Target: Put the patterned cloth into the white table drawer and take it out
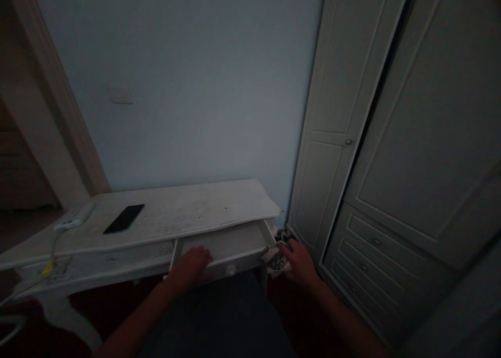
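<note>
A white console table (168, 214) stands against the wall, and its right drawer (229, 243) is pulled out. My left hand (191, 268) rests on the drawer's front edge, fingers curled over it, near the small round knob (230, 270). My right hand (299, 264) is closed on a crumpled patterned cloth (276, 260) pressed against the drawer's right front corner. The inside of the drawer looks bare from here.
A black phone (124, 218) lies on the tabletop at left, next to a white power strip (76, 217) with a cable hanging down. A tall white wardrobe (391, 154) with lower drawers stands close on the right. The room is dim.
</note>
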Available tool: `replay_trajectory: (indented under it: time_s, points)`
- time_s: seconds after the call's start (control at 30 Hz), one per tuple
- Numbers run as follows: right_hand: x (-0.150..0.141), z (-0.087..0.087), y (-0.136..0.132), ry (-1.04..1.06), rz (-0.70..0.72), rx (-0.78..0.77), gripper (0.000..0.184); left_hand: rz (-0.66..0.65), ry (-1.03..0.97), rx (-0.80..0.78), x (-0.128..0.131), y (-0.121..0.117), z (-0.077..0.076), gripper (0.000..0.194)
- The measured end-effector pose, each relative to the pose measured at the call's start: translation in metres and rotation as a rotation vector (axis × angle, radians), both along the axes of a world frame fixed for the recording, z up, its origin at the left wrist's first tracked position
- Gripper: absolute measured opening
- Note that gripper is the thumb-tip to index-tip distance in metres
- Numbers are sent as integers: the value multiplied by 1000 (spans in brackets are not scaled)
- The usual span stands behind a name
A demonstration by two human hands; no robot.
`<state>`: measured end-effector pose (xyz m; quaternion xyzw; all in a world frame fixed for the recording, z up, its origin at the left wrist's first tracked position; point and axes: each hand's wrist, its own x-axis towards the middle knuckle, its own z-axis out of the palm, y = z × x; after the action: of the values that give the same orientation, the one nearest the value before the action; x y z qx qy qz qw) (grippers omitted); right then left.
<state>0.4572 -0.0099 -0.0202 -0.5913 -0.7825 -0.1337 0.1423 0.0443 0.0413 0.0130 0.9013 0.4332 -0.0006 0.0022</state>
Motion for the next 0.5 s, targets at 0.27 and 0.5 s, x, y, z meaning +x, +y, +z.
replay_trajectory:
  time_s: [0.27, 0.5]
  points:
    - [-80, -21, 0, 57, 94, -42, 75, -12, 0, 15, 2, -3, 4, 27]
    - [-95, -56, 7, 26, 250, 159, 48, -25, -4, 24, 0, -2, 2, 31]
